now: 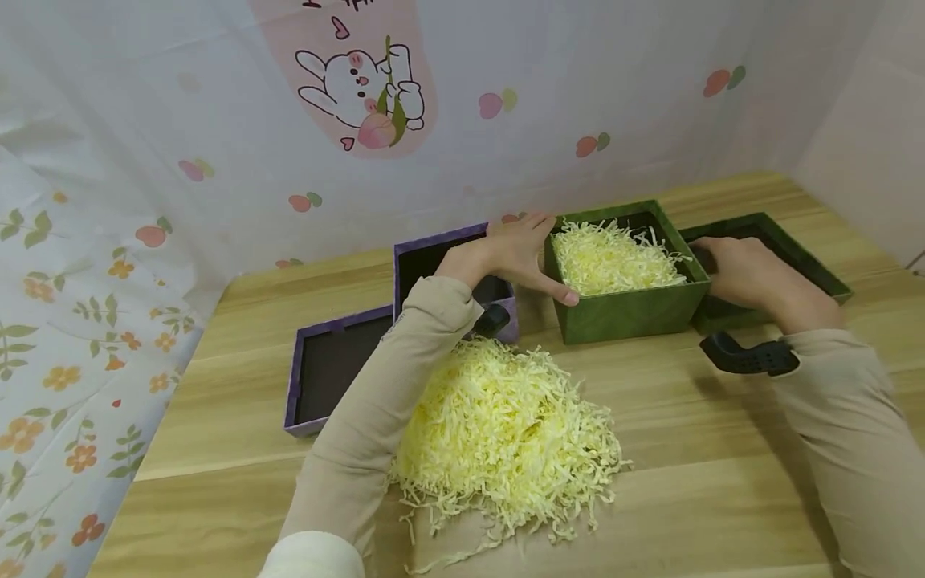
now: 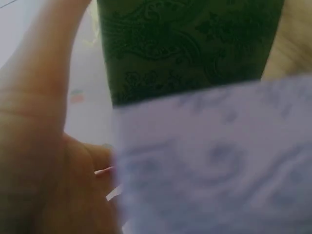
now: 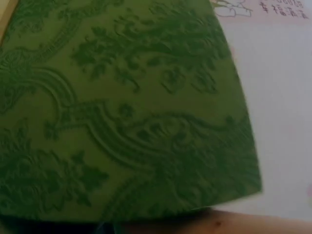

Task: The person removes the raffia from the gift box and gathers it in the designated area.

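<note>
A green patterned box (image 1: 625,313) holds pale yellow shredded paper (image 1: 614,258), with its dark inside showing at the back right. My left hand (image 1: 509,253) spreads along the box's left side, thumb straight at the front left corner and fingers near the back corner. At the right side, my right hand (image 1: 744,273) lies close against the wall, its fingertips largely hidden. The right wrist view is filled by the embossed green wall (image 3: 126,107), with a strip of hand below. In the left wrist view, a blurred pale purple surface (image 2: 214,161) covers the lower part.
A large heap of yellow shredded paper (image 1: 513,437) lies on the wooden table (image 1: 694,498) before the box. Two purple box parts (image 1: 503,317) stand at left, one partly behind my left arm. A green lid (image 1: 802,249) lies at right. A printed curtain (image 1: 506,72) hangs behind.
</note>
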Available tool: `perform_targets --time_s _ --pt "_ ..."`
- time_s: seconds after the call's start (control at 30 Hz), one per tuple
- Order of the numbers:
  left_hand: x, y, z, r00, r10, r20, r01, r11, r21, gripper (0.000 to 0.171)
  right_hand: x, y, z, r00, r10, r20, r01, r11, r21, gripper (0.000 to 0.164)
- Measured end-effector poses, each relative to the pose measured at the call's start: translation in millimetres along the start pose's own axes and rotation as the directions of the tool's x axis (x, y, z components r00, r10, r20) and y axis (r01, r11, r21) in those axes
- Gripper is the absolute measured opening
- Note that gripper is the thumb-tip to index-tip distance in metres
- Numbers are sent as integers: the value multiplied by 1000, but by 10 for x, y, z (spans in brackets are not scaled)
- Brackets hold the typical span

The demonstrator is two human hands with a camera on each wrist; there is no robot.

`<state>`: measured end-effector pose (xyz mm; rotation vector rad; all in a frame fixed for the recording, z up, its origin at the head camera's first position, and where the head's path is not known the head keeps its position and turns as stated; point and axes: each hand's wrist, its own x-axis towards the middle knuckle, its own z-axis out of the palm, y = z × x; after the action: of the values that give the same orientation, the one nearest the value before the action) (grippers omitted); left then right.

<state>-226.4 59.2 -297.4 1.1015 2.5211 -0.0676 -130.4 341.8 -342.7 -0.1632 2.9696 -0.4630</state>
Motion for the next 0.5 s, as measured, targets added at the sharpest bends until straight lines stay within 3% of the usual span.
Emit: perform_targets --time_s 0.17,0.3,0.4,0.5 --pt "-63 -71 177 997 -34 -76 19 982 -190 120 -7 53 -86 998 -31 -56 31 1000 1 47" --pt "-96 -98 283 984 -61 -165 20 971 -239 120 -26 4 -184 986 -47 -163 54 998 42 49" --pt "-104 -111 332 974 -77 -212 23 969 -246 120 -53 -114 -256 947 -85 -311 107 993 54 42" --pt "-91 -110 360 971 -82 -224 24 968 -248 119 -79 -306 -312 905 -137 -403 170 984 47 36"
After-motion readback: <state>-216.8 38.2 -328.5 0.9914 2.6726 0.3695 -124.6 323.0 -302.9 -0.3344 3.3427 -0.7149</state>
